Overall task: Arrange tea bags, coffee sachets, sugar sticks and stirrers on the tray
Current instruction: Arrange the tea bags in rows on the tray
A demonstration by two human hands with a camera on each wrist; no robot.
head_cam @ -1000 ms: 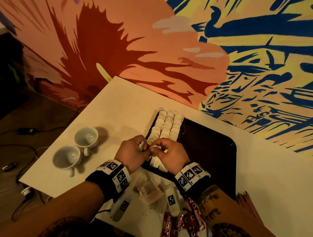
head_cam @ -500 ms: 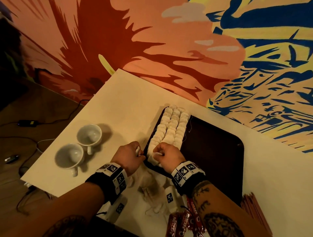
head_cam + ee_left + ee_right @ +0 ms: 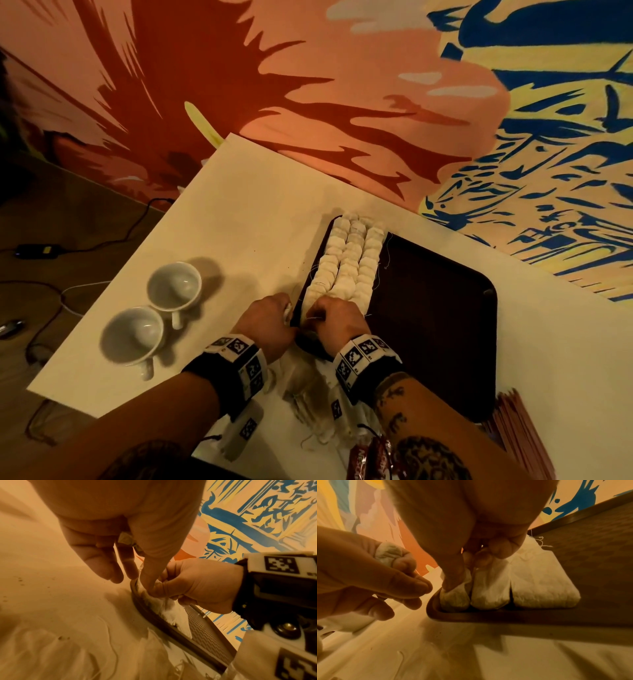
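Observation:
A dark brown tray (image 3: 428,308) lies on the white table. Three tight rows of white tea bags (image 3: 349,260) fill its left end. My right hand (image 3: 329,317) is at the near end of the rows and pinches the last tea bag (image 3: 453,597) of the left row, the thumb pressing it into the tray's corner. My left hand (image 3: 274,317) hovers just left of the tray's rim (image 3: 137,601). It holds a crumpled tea bag (image 3: 388,553) tucked between curled fingers. Its thumb reaches down to the same corner.
Loose tea bags (image 3: 308,394) lie on the table under my wrists, with red coffee sachets (image 3: 373,459) nearer me. Reddish sticks (image 3: 520,435) lie at the right, beside the tray. Two white cups (image 3: 174,287) (image 3: 132,335) stand to the left, near the table's edge. The wall runs close behind.
My hands were joined over the near end of the rows. They have come apart: the right went down onto the left row's end, the left shifted to the tray's rim.

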